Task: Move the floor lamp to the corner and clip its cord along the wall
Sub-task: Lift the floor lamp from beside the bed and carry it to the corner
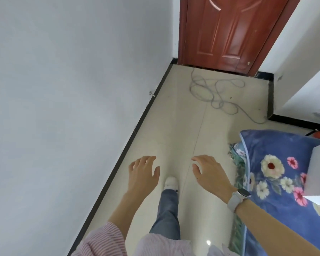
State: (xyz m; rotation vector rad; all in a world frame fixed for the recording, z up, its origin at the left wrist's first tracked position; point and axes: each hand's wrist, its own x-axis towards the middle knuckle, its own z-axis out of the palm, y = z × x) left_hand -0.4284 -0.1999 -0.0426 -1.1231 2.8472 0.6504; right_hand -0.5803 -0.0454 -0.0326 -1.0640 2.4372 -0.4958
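No floor lamp shows in the head view. A grey cord (213,92) lies in loose tangled loops on the pale tiled floor (174,130) in front of the red-brown door (229,32), trailing off toward the right. My left hand (143,171) and my right hand (209,172) are stretched out in front of me above the floor, fingers apart and holding nothing. A grey watch sits on my right wrist. Both hands are well short of the cord.
A white wall (72,89) with a black baseboard (129,141) runs along the left, with a small metal door stop (151,93) on it. A bed with a blue floral cover (277,172) fills the right side. My white shoe (171,182) steps forward between my hands.
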